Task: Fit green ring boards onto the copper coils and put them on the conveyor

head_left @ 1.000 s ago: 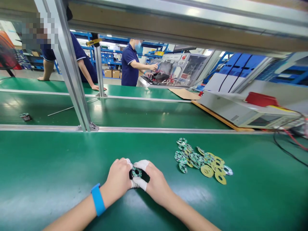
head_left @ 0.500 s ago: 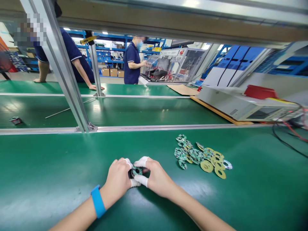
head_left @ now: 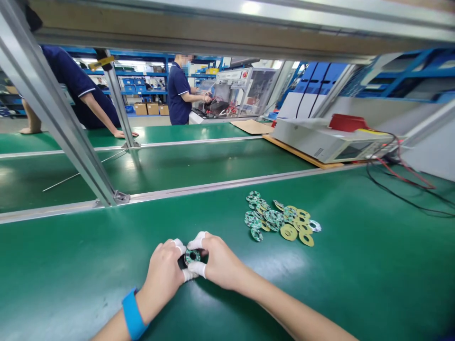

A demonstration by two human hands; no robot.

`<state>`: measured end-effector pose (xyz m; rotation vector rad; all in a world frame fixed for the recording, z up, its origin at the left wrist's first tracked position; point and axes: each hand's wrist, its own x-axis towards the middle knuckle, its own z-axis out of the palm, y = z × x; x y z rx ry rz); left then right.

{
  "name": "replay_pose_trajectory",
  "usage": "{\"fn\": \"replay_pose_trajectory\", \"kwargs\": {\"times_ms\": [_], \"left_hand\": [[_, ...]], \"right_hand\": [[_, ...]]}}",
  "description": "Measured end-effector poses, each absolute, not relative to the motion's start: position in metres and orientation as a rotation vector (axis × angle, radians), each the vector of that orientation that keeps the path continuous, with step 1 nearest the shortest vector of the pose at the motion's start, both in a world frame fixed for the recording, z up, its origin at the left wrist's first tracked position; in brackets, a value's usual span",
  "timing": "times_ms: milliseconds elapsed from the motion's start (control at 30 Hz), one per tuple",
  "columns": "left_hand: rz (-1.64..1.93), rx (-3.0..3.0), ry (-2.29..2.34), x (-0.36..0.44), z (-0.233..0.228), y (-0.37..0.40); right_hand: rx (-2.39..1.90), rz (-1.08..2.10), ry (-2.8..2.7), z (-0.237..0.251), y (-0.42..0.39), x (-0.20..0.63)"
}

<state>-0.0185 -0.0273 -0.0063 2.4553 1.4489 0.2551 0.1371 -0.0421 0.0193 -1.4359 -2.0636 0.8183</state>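
on green mat (head_left: 71, 265), l hand (head_left: 164, 275) & r hand (head_left: 217, 263) both pinched shut on ring pcb (head_left: 192, 256).

This is a factory assembly floor: long green conveyor belts (head_left: 355, 265) run between aluminium frame posts (head_left: 57, 113), a test instrument (head_left: 320, 142) sits wired up beside the line, and uniformed workers (head_left: 177, 94) (in dark blue polos) stand before blue storage racks (head_left: 142, 90).
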Motion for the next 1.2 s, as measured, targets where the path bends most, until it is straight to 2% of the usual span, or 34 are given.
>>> {"fn": "replay_pose_trajectory", "kwargs": {"times_ms": [167, 533, 1200], "left_hand": [[0.237, 2.460, 1.455, -0.018, -0.006, -0.027], [0.245, 2.451, 1.405, -0.019, -0.006, -0.026], [0.256, 2.439, 1.440, -0.022, -0.014, -0.028]], "right_hand": [[-1.517, 0.714, -2.060, 0.021, -0.043, 0.131], [-1.376, 0.942, -1.872, 0.011, -0.049, 0.141], [-1.545, 0.835, -1.921, 0.014, -0.052, 0.132]]}}
